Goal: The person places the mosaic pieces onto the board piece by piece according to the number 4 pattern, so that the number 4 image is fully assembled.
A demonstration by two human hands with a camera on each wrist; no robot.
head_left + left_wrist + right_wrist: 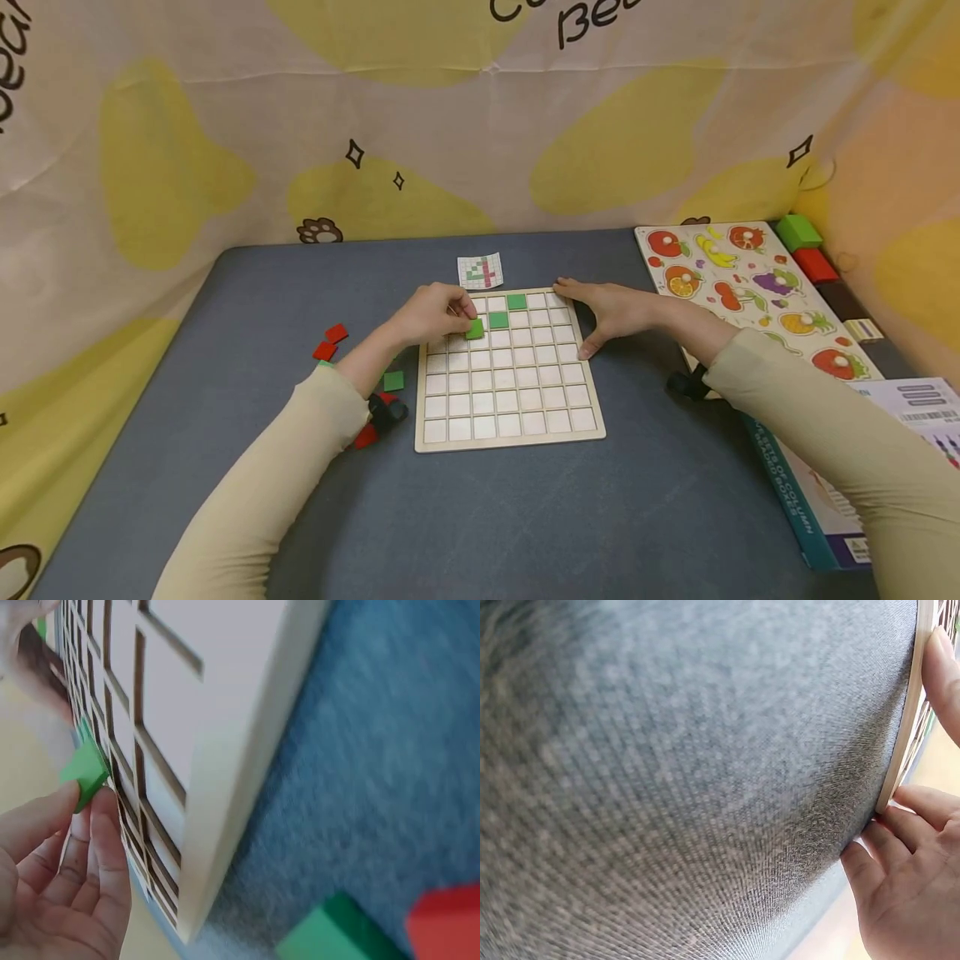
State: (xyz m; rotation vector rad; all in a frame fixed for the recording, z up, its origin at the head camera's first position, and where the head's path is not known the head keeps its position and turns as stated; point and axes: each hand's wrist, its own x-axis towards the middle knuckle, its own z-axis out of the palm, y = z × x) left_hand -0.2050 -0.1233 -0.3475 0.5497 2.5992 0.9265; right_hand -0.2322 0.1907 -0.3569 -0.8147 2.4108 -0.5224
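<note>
My left hand (437,314) pinches a green square tile (85,771) between thumb and fingertips, over the upper left of a wooden grid board (510,445) with white cells. Up and to the right of the held tile, two green tiles (516,302) (498,319) sit in cells on a diagonal. At the board's upper right corner rests my right hand (617,310), thumb against the right edge and fairly straight fingers at the far corner. Just behind the board lies a small pattern card (480,272) with green and red squares on a grid.
Left of the board lie loose red tiles (337,333) and a green tile (393,381), some partly hidden by my left forearm. On the right are a fruit-picture board (731,271), a teal-edged box (783,492), and green (798,232) and red (815,265) blocks. A curtain hangs behind the table.
</note>
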